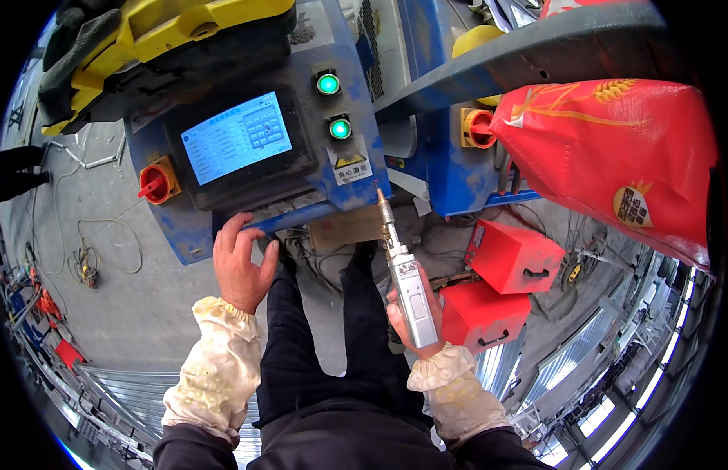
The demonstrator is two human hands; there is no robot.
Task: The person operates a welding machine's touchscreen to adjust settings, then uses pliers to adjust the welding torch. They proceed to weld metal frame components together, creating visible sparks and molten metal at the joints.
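Note:
A blue machine cabinet (211,235) with a lit touchscreen (235,137) stands in front of me. My left hand (242,262) rests its fingertips at the cabinet's lower edge, thumb spread, with nothing in it. My right hand (428,317) is closed around a silver handheld laser welding gun (415,298). Its copper nozzle points up and away from me, the tip beside the cabinet's right corner; whether it touches cannot be told. A red rotary switch (154,186) sits left of the screen. Two green lit buttons (328,84) and a yellow warning label (351,163) are to its right.
A yellow and black case (168,47) lies on top of the cabinet. At right, a red sack (615,157) hangs by a dark curved bar (528,59). Two red boxes (514,257) stand on the floor. Cables (86,266) lie at left, where another person's dark legs (19,168) show.

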